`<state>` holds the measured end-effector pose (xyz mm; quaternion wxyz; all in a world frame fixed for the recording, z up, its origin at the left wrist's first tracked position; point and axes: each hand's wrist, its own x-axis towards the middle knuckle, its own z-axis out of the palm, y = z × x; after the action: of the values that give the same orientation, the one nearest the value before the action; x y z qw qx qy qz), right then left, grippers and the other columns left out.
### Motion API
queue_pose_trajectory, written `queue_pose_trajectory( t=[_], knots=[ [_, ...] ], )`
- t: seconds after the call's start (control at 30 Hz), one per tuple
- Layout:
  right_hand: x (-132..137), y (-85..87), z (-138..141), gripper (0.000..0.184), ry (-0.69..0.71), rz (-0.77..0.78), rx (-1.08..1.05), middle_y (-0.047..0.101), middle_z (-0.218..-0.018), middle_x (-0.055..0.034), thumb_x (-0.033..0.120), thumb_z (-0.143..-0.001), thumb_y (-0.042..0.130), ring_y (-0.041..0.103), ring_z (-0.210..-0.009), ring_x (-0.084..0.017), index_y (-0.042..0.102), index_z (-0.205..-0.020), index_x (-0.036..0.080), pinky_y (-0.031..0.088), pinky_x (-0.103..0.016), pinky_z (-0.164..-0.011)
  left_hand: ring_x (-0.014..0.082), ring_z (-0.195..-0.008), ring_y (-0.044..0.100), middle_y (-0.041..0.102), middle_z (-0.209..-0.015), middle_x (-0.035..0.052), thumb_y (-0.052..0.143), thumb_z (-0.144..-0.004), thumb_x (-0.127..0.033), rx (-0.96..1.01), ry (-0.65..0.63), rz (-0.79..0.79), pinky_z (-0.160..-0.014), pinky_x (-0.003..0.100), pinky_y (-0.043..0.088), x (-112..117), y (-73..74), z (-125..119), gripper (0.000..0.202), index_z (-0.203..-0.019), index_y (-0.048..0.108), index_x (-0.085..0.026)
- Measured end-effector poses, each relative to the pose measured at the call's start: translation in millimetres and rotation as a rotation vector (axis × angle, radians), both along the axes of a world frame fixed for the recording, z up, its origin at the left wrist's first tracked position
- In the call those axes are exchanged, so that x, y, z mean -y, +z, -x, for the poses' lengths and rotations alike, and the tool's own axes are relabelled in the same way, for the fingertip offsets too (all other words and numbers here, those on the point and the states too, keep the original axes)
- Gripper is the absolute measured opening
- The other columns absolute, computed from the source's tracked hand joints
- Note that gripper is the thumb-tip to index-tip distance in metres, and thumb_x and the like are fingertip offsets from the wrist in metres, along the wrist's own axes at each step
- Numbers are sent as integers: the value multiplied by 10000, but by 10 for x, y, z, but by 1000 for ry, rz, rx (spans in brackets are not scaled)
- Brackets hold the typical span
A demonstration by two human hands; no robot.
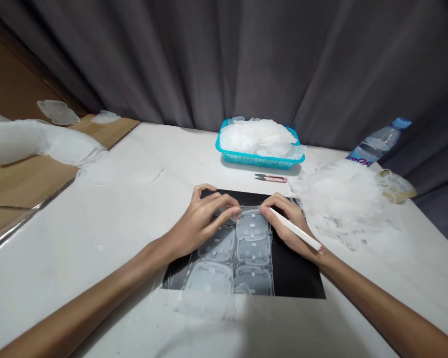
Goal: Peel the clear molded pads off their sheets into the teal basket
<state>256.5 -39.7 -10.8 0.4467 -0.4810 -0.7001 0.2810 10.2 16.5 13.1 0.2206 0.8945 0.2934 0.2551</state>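
A translucent sheet of joined, rounded-square plastic pieces [253,248] lies on a black mat [296,271], its near left part reaching past the mat onto the table. My left hand [209,219] is closed at the sheet's far edge, thumb and forefinger pinching it. Opposite, my right hand [287,223] pinches the same edge near its right corner. A slim white stick-like tool [296,229] with a reddish end lies across the right hand, held against the palm; its working tip is hidden by the fingers.
Behind the mat are pink-handled thread snips [271,178] and a blue basket [261,160] heaped with white translucent pieces. A loose pile of clear scraps [339,199], a water bottle [383,141] and a tape roll [397,186] sit right. Cardboard [56,174] and a white plastic bundle [33,141] lie left.
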Motion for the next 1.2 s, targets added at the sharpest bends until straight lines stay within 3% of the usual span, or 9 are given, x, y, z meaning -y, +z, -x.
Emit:
queue_pose_trajectory(
  t=[0.1,0.23,0.53,0.7,0.8,0.9,1.03,1.1,1.2],
  knots=[
    [15,-4,-5,193,-19,8,-39,631,-884,-13,308,-1029,562,600,-837,-167,631,-874,215,467,-302,-805,204,-1082,632,748,-1054,-5,560,-1053,-394,11,36,141,-1089,391,330,-43,-14,37,192,-1038,667,-236],
    [18,-26,-7,208,-30,22,-80,618,-866,-11,324,-1028,565,589,-815,-164,626,-865,210,469,-303,-790,228,-1084,651,724,-1182,40,637,-989,-477,21,27,341,-926,332,470,-75,-7,94,288,-1158,693,-250],
    [30,30,24,131,-25,-148,4,647,-891,-19,240,-1024,577,620,-837,-162,649,-919,210,487,-299,-785,201,-875,673,747,-1037,36,767,-866,-515,46,6,389,-755,290,489,-34,101,-13,369,-1086,743,-219],
    [6,149,43,176,-31,-324,153,680,-863,-29,225,-1050,535,610,-812,-178,697,-983,217,485,-331,-776,172,-772,642,723,-831,13,643,-973,-491,74,-10,507,-690,264,455,67,167,-121,325,-905,763,-197],
    [-20,255,-44,262,-215,-359,172,661,-778,-24,263,-1070,489,601,-802,-195,702,-923,220,474,-358,-806,167,-773,643,711,-807,14,692,-942,-478,224,115,591,-707,253,468,93,202,-119,328,-808,738,-182],
    [7,382,-165,294,-286,-295,193,640,-741,-17,339,-1055,525,598,-767,-193,670,-830,218,469,-353,-782,135,-652,622,687,-762,0,733,-903,-501,468,260,771,-595,215,462,97,217,-101,326,-845,697,-183],
    [74,424,-204,311,-136,-98,324,662,-738,-5,453,-983,645,623,-768,-195,668,-771,226,475,-333,-743,127,-622,674,729,-820,-7,783,-867,-488,721,318,1083,-572,190,512,133,221,-110,343,-1020,635,-219],
    [92,339,-144,284,-69,-31,394,691,-781,-6,491,-938,702,646,-811,-207,695,-818,235,487,-330,-744,155,-718,730,765,-918,13,820,-843,-431,794,331,1173,-657,218,569,157,222,-126,362,-1066,617,-232],
    [117,143,0,345,-60,-96,524,693,-859,-32,512,-816,828,652,-846,-234,680,-901,211,503,-338,-719,206,-911,761,787,-1061,64,801,-855,-361,831,312,1234,-780,262,598,164,219,-133,320,-1093,648,-212]
  ],
)
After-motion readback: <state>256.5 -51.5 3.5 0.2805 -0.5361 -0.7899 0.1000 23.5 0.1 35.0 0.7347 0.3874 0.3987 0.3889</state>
